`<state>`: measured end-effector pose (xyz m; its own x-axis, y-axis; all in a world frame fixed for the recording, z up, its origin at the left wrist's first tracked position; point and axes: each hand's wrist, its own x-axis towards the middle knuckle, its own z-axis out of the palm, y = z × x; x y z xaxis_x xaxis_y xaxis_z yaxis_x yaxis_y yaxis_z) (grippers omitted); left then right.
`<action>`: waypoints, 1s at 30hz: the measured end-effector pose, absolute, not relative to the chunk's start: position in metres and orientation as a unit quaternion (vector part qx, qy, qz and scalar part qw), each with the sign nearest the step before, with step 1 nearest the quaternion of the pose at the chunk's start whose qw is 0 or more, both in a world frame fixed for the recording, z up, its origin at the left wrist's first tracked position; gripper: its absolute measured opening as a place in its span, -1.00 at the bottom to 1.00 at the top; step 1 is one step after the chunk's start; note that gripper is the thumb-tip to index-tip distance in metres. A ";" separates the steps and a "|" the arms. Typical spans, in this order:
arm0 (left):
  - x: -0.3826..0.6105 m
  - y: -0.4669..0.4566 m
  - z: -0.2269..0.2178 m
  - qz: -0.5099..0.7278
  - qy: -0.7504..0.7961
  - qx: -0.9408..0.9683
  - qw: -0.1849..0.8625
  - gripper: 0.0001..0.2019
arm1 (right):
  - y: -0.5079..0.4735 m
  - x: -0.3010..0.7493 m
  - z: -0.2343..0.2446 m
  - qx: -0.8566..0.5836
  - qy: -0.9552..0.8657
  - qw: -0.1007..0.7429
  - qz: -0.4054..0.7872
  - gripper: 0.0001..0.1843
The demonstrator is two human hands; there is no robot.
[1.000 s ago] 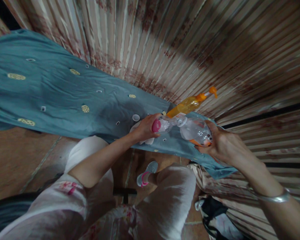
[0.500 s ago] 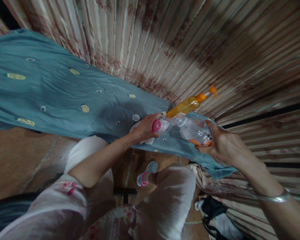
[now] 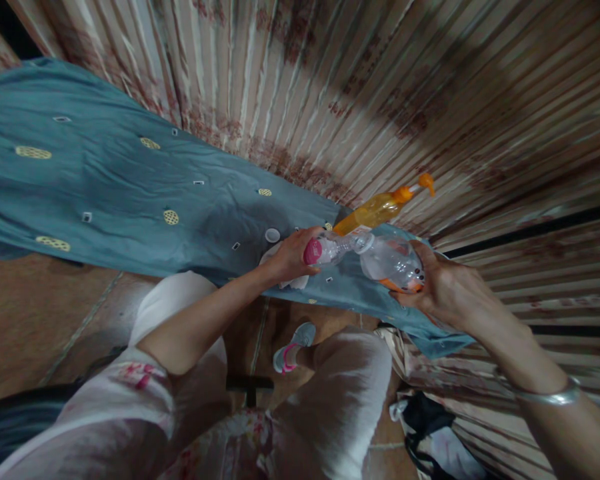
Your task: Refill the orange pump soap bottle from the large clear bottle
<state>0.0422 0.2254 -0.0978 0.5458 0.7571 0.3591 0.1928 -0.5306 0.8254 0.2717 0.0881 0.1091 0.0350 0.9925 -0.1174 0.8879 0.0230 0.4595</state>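
My right hand (image 3: 443,288) grips a clear plastic bottle (image 3: 390,261) lying on its side, its mouth turned left. My left hand (image 3: 291,255) is closed round a small clear bottle with a pink base (image 3: 320,251), held mouth to mouth against the bigger bottle. Both hover over a teal embroidered cloth (image 3: 130,193) spread on a raised surface. An orange pump bottle (image 3: 380,208) stands just behind the two bottles. A white cap (image 3: 272,235) lies on the cloth near my left hand, and a white cloth or tissue (image 3: 293,281) sits under that hand.
A striped floral curtain (image 3: 380,87) hangs behind the cloth. My knees in white trousers (image 3: 340,393) and a grey and pink shoe (image 3: 293,347) are below, on a brown tiled floor (image 3: 30,313). A dark bag (image 3: 425,427) lies at lower right.
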 end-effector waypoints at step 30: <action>0.043 0.227 -0.103 0.370 0.297 0.796 0.375 -0.11 | 0.092 0.266 0.113 0.698 0.668 0.235 0.110 -0.10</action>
